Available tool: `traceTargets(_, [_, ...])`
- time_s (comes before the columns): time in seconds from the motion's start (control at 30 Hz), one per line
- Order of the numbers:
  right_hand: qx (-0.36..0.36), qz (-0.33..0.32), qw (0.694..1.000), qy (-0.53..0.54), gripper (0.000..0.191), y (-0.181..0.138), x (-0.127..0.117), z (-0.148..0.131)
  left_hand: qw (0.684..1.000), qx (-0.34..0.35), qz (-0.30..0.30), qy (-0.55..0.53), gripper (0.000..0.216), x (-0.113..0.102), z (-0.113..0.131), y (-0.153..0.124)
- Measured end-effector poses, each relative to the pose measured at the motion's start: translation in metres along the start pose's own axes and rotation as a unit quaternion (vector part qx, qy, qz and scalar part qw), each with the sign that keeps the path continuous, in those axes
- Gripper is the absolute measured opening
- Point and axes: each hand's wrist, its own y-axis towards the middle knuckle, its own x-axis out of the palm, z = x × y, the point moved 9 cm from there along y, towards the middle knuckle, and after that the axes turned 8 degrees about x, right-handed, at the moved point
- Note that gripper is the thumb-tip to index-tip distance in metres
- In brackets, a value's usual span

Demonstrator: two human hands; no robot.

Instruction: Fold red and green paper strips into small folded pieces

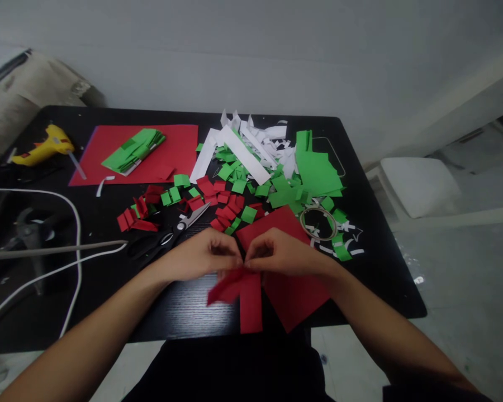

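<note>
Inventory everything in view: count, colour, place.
table: one, black, underneath
sheets: two visible, red, back left, front
bundle: one, green, back left
glue gun: one, yellow, left
loose strips: many, white, back middle
cuttings: many, green, centre, right
folded pieces: many, red, centre
scissors: one, black-handled, left of centre
ring: one, tan, right
cable: count unclear, white, left
blurred tool: one, dark, left
seat: one, white, far right
wall: one, grey, back
held strip: count unclear, red, near centre
left hand, right hand: two, bare, on held strip
</note>
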Motion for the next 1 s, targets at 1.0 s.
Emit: traceTargets(1.0, [-0.139,0.272,0.950,0.059,0.014,-0.010,-0.031,-0.010,0.867,0.256,0.247,0.348,0.012,-0.030,0.044,-0.024])
